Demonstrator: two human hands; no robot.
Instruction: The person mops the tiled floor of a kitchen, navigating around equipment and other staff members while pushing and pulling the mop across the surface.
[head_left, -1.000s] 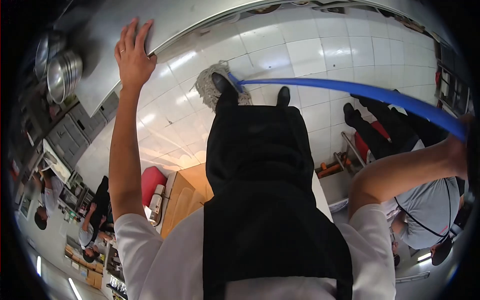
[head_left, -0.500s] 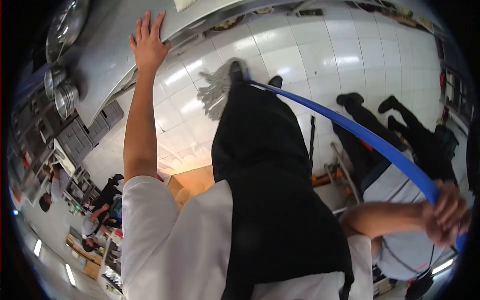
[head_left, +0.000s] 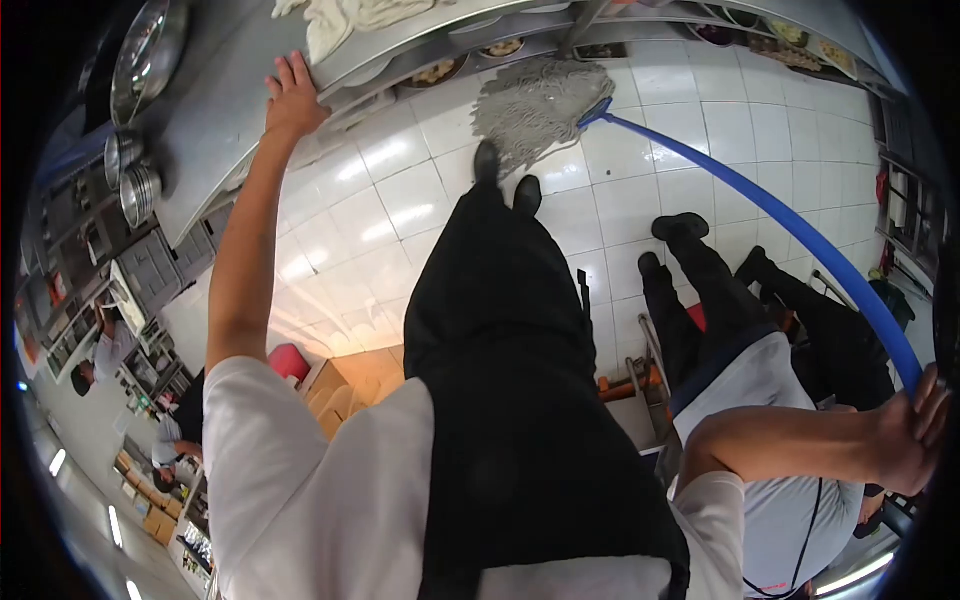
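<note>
My right hand [head_left: 905,432] is wrapped round the upper end of a mop's blue handle [head_left: 775,210], at the right edge of the view. The handle slants down to a blue clamp, and the grey string mop head [head_left: 540,108] lies spread on the white tiled floor [head_left: 415,200], just ahead of my shoes. My left hand [head_left: 294,104] rests on the edge of a steel counter [head_left: 215,95], fingers extended and holding nothing. Close to it on the counter lie crumpled whitish cloths [head_left: 345,20].
Steel bowls [head_left: 138,190] stand at the counter's left end. Under the counter, a low shelf holds food trays [head_left: 502,47]. Another person [head_left: 745,370] stands close on my right, with a second beyond. Cardboard boxes [head_left: 335,400] sit at left behind me; more people are farther off.
The mop head has swung from beside my foot, forward and to the right. My right hand has shifted slightly outward with the handle. My left hand stays on the counter.
</note>
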